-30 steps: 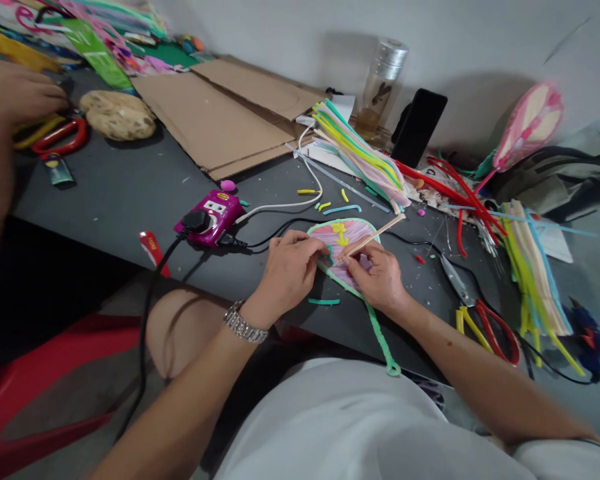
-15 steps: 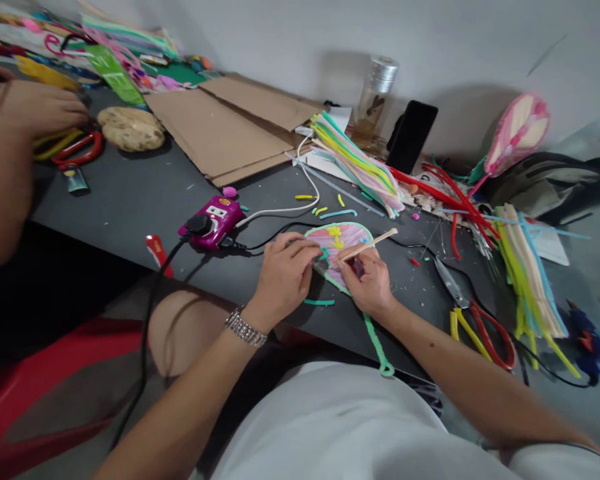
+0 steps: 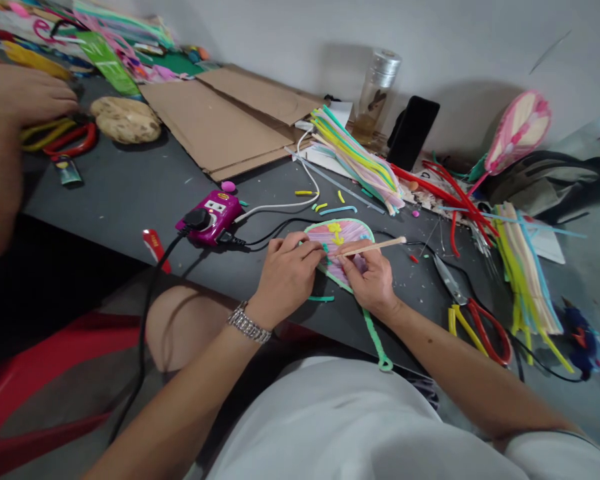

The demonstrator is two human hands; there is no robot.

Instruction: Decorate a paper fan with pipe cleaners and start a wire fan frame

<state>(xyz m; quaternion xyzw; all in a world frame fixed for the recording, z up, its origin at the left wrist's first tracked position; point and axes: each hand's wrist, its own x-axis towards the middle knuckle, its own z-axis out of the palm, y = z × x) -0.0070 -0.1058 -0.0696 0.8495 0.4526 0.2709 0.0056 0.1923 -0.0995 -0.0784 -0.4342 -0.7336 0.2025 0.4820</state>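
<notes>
A small pink fan-shaped craft piece [image 3: 344, 235] with a green rim, a yellow motif and a long green handle [image 3: 377, 343] lies on the dark table [image 3: 130, 193] in front of me. My left hand [image 3: 286, 275] rests on its left edge, fingers curled and pinching a short teal strip at the rim. My right hand [image 3: 370, 279] lies on the craft, gripping a thin wooden stick [image 3: 375, 247] that points right and slightly up. A loose teal strip [image 3: 321, 298] lies just below my left hand.
A purple power strip [image 3: 211, 217] with black cable sits left of the craft. Cardboard sheets [image 3: 225, 120], bundles of coloured strips [image 3: 355, 155], a glass bottle [image 3: 375, 93], a phone [image 3: 413, 132], scissors [image 3: 473, 313] and another pink fan [image 3: 517, 130] lie around. Another person's hand [image 3: 25, 93] is at far left.
The wooden stick in my right hand has tilted flatter, its tip swinging right. My left fingers shifted slightly along the craft's rim. The view wobbled a little.
</notes>
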